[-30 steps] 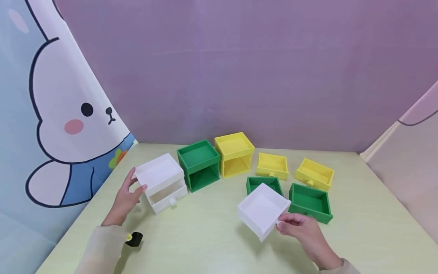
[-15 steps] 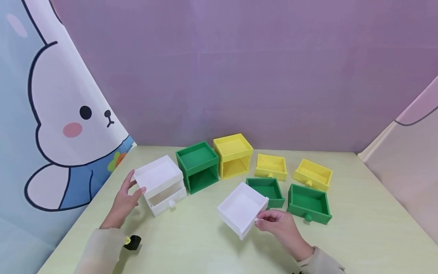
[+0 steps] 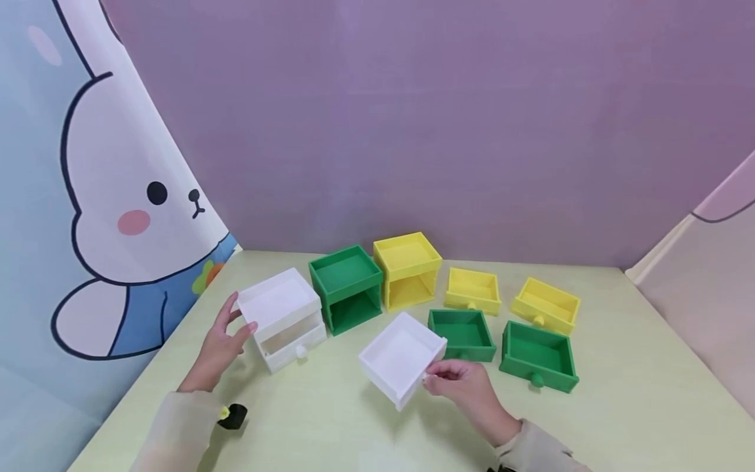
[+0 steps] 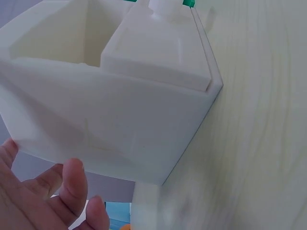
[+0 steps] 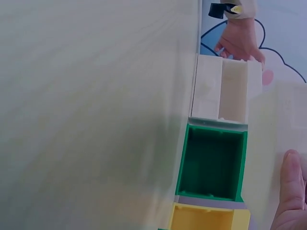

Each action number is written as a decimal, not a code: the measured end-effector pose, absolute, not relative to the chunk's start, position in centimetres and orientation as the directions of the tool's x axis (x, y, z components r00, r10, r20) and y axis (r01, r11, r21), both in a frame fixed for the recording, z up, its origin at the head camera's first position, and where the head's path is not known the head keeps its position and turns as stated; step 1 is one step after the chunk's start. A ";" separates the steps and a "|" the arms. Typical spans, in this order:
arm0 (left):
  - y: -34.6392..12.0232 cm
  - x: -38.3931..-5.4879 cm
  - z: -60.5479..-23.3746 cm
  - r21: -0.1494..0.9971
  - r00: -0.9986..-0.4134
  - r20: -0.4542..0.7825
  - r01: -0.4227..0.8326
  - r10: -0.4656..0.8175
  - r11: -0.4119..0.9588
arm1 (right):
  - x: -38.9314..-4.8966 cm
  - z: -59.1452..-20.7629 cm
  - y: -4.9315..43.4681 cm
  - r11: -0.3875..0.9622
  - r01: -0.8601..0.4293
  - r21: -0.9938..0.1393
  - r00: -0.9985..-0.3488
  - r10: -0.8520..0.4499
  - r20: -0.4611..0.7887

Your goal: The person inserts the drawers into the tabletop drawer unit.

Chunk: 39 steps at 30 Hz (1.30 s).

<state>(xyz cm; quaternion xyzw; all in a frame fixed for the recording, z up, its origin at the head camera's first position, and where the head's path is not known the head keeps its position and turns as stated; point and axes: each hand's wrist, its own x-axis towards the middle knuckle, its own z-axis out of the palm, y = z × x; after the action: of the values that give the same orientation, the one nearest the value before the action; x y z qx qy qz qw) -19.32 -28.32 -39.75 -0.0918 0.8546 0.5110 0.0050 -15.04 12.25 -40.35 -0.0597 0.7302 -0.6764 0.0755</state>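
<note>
My left hand (image 3: 219, 347) rests against the left side of a white mini drawer cabinet (image 3: 282, 305), its thumb and a finger touching the upper edge. One drawer with a round knob (image 4: 165, 7) sits in the lower slot; above it the slot stands vacant. By its knob, my right hand (image 3: 468, 392) pinches a loose white drawer (image 3: 402, 357), holding it tilted over the table, right of the cabinet. In the right wrist view, one fingertip (image 5: 291, 175) and part of the drawer (image 5: 292, 120) show at the right edge.
A green cabinet (image 3: 347, 272) and a yellow cabinet (image 3: 408, 255), both without drawers, stand right of the white one. Two yellow drawers (image 3: 473, 287) and two green drawers (image 3: 463, 330) lie on the table at right. A purple backdrop (image 3: 413, 131) rises behind.
My right hand has carried the white drawer leftward, nearer the white cabinet, uncovering the green drawer behind it. The left hand has stayed at the cabinet.
</note>
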 end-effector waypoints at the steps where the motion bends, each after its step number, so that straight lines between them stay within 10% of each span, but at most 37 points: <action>1: -28.3 -19.3 -39.8 0.872 -0.983 -0.104 -0.164 -0.152 0.462 | -15.0 -40.3 12.1 0.080 0.014 -0.997 -0.982 -0.188 -0.029; 39: -28.0 -19.5 -39.8 0.805 -0.978 -0.107 -0.191 -0.180 0.561 | -17.7 -40.8 2.9 0.074 -0.053 -0.996 -0.950 -0.312 0.027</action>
<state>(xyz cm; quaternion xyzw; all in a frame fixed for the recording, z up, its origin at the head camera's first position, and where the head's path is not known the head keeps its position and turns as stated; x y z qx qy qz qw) -19.47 -28.03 -39.78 -0.1048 0.8836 0.4564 0.0062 -17.72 2.87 -40.85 -0.1254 0.7264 -0.6687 0.0969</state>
